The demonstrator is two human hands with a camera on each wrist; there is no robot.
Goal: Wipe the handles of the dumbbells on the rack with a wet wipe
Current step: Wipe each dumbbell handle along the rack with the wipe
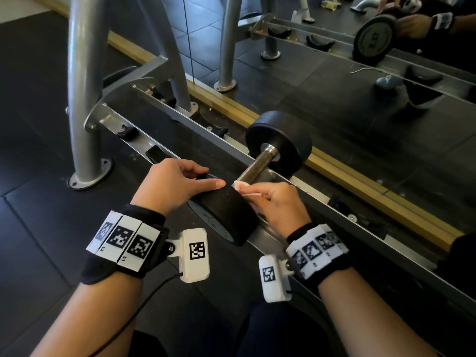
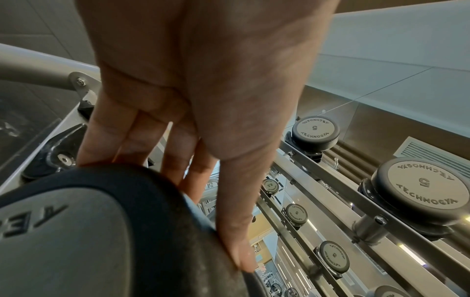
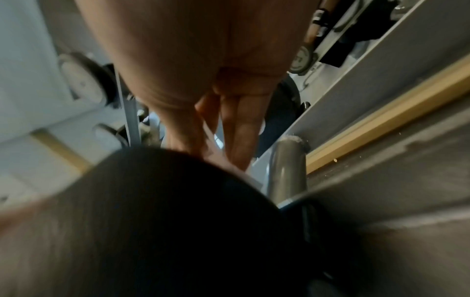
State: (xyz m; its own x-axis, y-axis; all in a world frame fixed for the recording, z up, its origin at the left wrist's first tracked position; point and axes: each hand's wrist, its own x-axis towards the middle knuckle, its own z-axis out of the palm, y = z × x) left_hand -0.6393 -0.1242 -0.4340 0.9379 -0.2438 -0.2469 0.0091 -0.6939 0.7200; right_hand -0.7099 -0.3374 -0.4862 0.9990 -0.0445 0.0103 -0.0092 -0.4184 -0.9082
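Right wrist view, blurred. The right hand (image 3: pixel 203 66) enters from the top centre, its fingers (image 3: pixel 241 128) pointing down toward a dark rounded dumbbell head (image 3: pixel 165 211) filling the lower centre. A pale strip, apparently the wet wipe (image 3: pixel 216 158), lies between the fingertips and that head. A grey metal post (image 3: pixel 287 166) stands right of centre; a wooden strip (image 3: pixel 381 118) runs diagonally at right.
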